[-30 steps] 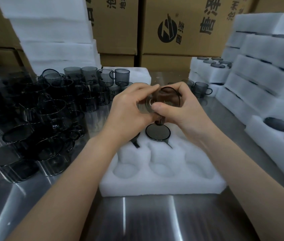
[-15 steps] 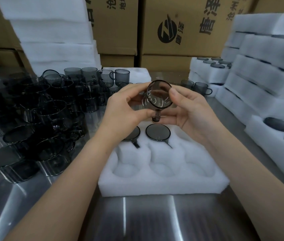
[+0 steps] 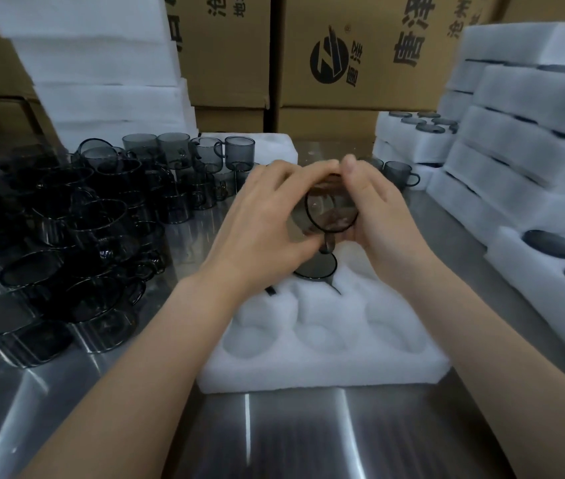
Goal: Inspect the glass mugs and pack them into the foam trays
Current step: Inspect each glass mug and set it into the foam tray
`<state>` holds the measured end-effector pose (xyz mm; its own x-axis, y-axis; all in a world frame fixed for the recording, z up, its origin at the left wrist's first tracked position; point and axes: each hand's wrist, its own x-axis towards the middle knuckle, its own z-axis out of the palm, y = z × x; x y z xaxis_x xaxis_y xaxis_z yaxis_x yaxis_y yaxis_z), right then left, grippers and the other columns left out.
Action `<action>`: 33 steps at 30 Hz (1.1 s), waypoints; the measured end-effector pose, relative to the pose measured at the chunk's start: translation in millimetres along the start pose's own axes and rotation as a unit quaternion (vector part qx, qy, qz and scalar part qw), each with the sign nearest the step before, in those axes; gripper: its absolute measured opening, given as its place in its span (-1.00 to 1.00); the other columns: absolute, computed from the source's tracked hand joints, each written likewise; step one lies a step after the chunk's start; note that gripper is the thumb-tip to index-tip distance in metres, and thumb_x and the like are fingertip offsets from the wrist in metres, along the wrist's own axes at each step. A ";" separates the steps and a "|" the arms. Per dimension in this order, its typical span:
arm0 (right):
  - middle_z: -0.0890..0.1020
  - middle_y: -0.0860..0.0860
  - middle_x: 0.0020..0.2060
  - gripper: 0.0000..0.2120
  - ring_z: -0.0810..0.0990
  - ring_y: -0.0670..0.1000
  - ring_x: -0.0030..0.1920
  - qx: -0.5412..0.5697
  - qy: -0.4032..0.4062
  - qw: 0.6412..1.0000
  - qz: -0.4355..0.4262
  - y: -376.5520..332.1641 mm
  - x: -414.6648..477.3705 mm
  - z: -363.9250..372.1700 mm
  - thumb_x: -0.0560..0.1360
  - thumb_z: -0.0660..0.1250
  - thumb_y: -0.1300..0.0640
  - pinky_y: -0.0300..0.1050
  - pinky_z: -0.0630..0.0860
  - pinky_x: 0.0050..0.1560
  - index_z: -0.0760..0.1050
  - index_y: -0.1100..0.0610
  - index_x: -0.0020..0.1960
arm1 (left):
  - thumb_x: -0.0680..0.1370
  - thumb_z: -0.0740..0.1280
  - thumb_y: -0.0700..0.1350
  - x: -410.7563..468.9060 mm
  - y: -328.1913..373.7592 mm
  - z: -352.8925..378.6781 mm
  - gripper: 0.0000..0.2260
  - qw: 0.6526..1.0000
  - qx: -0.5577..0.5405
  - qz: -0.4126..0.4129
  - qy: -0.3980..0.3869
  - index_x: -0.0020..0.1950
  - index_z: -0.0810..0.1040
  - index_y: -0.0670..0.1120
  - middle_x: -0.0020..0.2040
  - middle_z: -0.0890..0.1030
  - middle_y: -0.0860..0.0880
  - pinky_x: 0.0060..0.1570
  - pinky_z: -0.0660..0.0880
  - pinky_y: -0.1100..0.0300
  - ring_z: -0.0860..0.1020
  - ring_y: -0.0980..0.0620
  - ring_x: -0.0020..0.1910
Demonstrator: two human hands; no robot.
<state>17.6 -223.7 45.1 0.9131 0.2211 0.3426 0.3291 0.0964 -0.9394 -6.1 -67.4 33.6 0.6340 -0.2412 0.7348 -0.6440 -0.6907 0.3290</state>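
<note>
A smoky grey glass mug (image 3: 331,212) is held between both hands above the white foam tray (image 3: 326,361), its open rim turned towards me and its handle pointing down. My left hand (image 3: 267,219) curls round its left side and my right hand (image 3: 377,212) cups its right side, fingertips meeting over the top. A packed mug (image 3: 319,269) sits in the tray's back row; another is mostly hidden behind my left wrist. The front row of pockets is empty.
Many loose grey mugs (image 3: 67,236) crowd the steel table on the left. Stacked foam trays (image 3: 516,160) with packed mugs rise on the right, more foam slabs (image 3: 101,74) at back left, cardboard boxes (image 3: 360,53) behind. Two mugs (image 3: 398,174) stand beyond my hands.
The mug has been lowered and tilted from its raised, face-on position. Both hands have closed round it again, fingertips meeting above it.
</note>
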 end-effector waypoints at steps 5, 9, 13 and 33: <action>0.64 0.00 -0.16 -0.64 0.65 -0.02 -0.27 0.046 0.003 0.998 0.030 -3.2 0.7 0.2 0.44 0.31 -0.13 -0.05 0.61 -0.27 0.43 0.14 0.02 | 0.30 0.56 -0.04 0.6 0.7 -4.4 -0.49 0.980 -0.095 -0.138 0.105 0.16 0.43 0.04 0.05 0.55 0.11 0.07 0.48 0.15 0.53 0.11 0.04; 0.56 -0.08 -0.37 -0.82 0.52 -0.09 -0.38 -0.129 -0.024 0.989 -0.061 1.4 -3.1 2.4 0.41 0.46 0.04 -0.13 0.55 -0.29 0.49 0.10 -0.23 | 0.29 0.52 0.14 1.7 0.2 -7.0 -0.48 0.972 -0.063 -0.184 0.132 0.12 0.36 0.08 0.00 0.58 0.13 -0.01 0.51 -0.01 0.56 0.06 0.01; 0.53 0.04 -0.27 -0.84 0.53 -0.12 -0.41 -0.138 -0.022 0.989 -0.052 2.8 -2.2 1.7 0.47 0.46 0.18 -0.21 0.58 -0.35 0.56 0.11 -0.26 | 0.36 0.52 0.10 0.7 -3.7 -5.3 -0.38 0.989 -0.011 -0.126 0.078 0.37 0.43 0.04 0.14 0.54 0.00 0.14 0.47 0.00 0.51 -0.04 0.14; 0.56 -0.06 -0.22 -0.92 0.60 0.03 -0.22 0.020 -0.124 0.992 -0.032 0.9 0.6 -12.8 0.50 0.33 0.32 -0.13 0.61 -0.11 0.58 0.27 -0.15 | 0.26 0.63 -0.03 -1.2 -8.9 -7.3 -0.41 0.959 -0.180 -0.203 0.078 0.25 0.52 0.04 0.03 0.61 0.18 0.14 0.49 0.27 0.57 0.20 0.06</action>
<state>21.6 -235.9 44.2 0.8022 0.4444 0.3986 0.3690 0.1557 -0.9163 -4.3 -56.0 34.1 0.8098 0.1224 0.5738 -0.4820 -0.4187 0.7696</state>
